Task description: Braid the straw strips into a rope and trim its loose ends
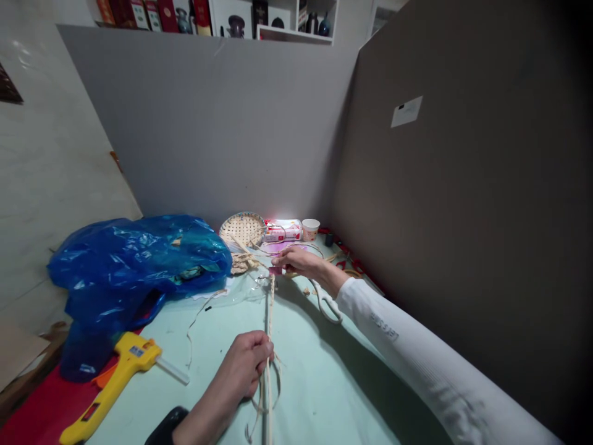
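Observation:
A pale braided fiber cord (271,309) runs lengthwise over the table, away from me. My left hand (248,361) is closed round it near the front, and thin loose strands (262,395) hang below the fist. At the cord's far end my right hand (300,261) pinches a small flat magenta piece (275,271), whose kind I cannot make out. Just under my right wrist lie white-handled scissors (330,304), their blades partly hidden. A bundle of dry fiber (243,262) rests left of my right hand.
A blue plastic bag (143,253) bulges at left, behind a yellow glue gun (113,383) with a glue stick. At the back stand a woven basket (243,228), a red-and-white package (283,230) and a paper cup (310,229). Grey panels (231,123) enclose the table (324,383).

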Action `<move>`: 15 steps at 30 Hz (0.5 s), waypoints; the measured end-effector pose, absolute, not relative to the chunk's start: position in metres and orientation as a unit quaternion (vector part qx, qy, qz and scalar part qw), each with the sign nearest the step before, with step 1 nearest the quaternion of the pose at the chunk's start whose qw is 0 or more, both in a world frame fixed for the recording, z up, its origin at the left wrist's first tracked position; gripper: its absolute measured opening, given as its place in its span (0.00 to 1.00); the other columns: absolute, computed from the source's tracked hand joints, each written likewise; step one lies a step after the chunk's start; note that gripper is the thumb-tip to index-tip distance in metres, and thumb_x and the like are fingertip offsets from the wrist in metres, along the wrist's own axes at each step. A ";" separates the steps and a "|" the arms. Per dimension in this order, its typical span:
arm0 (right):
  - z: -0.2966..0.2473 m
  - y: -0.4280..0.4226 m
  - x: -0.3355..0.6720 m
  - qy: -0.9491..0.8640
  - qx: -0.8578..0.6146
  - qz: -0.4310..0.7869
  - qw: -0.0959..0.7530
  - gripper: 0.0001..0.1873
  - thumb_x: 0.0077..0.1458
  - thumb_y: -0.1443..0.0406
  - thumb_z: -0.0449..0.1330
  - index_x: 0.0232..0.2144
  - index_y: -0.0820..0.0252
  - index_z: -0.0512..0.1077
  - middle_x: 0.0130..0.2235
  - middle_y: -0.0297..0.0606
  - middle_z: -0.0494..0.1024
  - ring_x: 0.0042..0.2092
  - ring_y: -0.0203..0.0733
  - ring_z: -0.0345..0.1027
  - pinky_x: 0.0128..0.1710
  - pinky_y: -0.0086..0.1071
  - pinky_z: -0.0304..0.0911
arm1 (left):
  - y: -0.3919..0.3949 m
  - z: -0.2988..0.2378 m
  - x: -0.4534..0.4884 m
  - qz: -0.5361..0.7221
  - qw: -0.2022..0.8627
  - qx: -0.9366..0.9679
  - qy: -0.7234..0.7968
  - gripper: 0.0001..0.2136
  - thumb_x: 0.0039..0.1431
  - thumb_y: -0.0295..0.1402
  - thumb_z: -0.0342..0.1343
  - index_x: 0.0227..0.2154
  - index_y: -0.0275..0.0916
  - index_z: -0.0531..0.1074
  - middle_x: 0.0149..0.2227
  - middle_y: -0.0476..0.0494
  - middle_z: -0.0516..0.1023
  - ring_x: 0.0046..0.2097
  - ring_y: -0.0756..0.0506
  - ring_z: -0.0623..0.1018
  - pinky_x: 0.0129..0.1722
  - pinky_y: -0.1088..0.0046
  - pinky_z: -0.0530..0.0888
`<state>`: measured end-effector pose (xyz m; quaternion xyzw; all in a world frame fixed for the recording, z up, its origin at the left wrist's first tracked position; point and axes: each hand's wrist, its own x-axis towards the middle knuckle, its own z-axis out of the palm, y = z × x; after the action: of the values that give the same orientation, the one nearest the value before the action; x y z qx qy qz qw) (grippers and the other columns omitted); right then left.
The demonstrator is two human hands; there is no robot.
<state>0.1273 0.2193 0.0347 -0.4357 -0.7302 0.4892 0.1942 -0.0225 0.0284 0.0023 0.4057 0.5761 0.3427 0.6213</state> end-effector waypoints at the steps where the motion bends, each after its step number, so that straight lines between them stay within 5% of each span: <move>1: 0.032 0.221 0.127 -0.726 -0.434 0.491 0.210 0.15 0.62 0.60 0.57 0.47 0.64 0.70 0.45 0.41 0.74 0.42 0.40 0.71 0.40 0.38 0.71 | 0.030 0.002 -0.024 0.345 0.617 0.406 0.579 0.16 0.38 0.46 0.58 0.17 0.40 0.62 0.12 0.62 0.53 0.13 0.60 0.46 0.13 0.79 0.40; 15: 0.042 0.213 0.148 -0.646 -0.444 0.507 0.359 0.16 0.62 0.60 0.58 0.49 0.63 0.69 0.48 0.43 0.73 0.44 0.42 0.71 0.42 0.40 0.70 | 0.037 0.004 -0.039 0.353 0.581 0.445 0.582 0.15 0.38 0.45 0.59 0.16 0.40 0.62 0.11 0.61 0.53 0.12 0.59 0.48 0.12 0.79 0.43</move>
<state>0.1481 0.2127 0.0418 -0.4436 -0.6457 0.5072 0.3591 -0.0392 0.0367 0.0041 0.4454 0.5825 0.3533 0.5810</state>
